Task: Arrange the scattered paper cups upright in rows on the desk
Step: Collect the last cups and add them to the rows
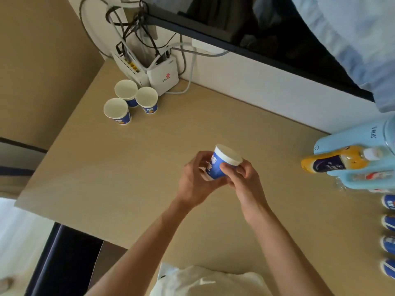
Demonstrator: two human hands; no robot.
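Both hands hold one blue and white paper cup [220, 162] above the middle of the wooden desk [132, 171]. My left hand [197, 180] wraps round its lower part, and my right hand [239, 178] pinches it just under the rim. The cup is tilted, its mouth facing up and to the right. Three more cups stand upright in a cluster at the far left of the desk: one [126, 91] at the back, one [147, 99] to its right, one [117, 110] in front. Several blue cups [389, 223] show at the right edge, cut off by the frame.
Two white router boxes [163, 76] with tangled cables [132, 28] stand against the wall behind the three cups. A light blue appliance [350, 137] and an orange bottle [333, 162] lie at the right. A white plastic bag [205, 280] sits at the near edge.
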